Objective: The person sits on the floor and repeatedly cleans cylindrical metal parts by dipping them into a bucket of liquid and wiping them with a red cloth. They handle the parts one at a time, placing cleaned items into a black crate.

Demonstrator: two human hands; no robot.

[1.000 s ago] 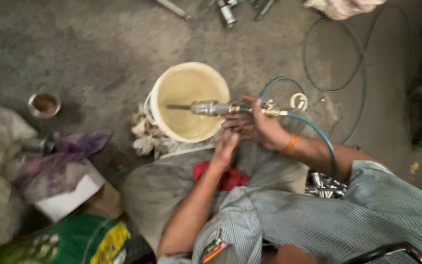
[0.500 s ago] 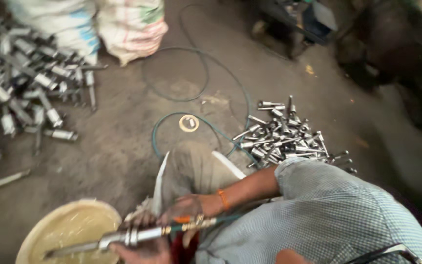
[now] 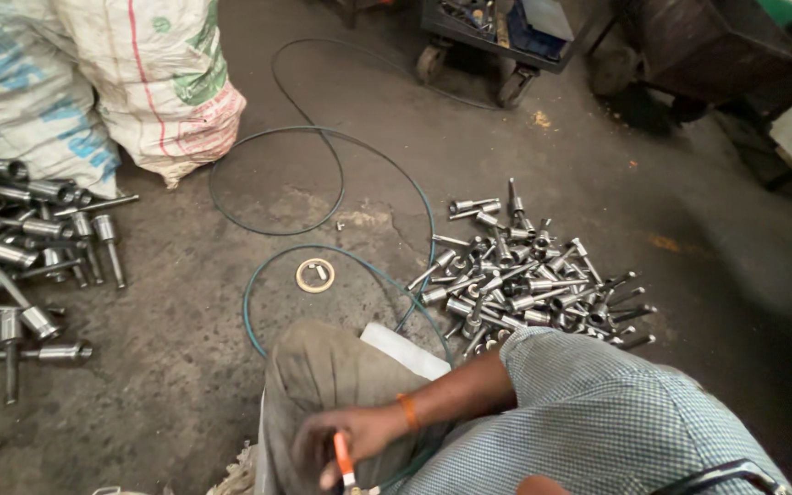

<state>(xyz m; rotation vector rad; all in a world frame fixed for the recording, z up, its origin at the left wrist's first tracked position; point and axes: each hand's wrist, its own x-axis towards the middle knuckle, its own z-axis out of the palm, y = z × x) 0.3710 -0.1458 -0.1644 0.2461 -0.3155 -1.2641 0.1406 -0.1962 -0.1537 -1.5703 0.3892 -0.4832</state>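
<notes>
My right hand (image 3: pixel 346 440), with an orange band at the wrist, rests over my grey-trousered knee (image 3: pixel 323 371) at the bottom of the view. Its fingers are closed on a thin orange-handled tool (image 3: pixel 344 458), whose lower end runs off the frame. A green hose (image 3: pixel 258 293) loops across the floor toward that hand. My left hand is out of view. To the right of my arm lies a pile of steel shaft-like parts (image 3: pixel 524 284).
A second heap of larger steel parts (image 3: pixel 20 257) lies at the left, below two woven sacks (image 3: pixel 139 82). A flat ring (image 3: pixel 314 275) sits inside the hose loop. A wheeled cart (image 3: pixel 497 37) stands at the back. A white sheet (image 3: pixel 405 351) lies by my knee.
The view has swung up and away from the cream bucket, which is gone from the frame. The steel part held over it and my left hand are no longer visible.
</notes>
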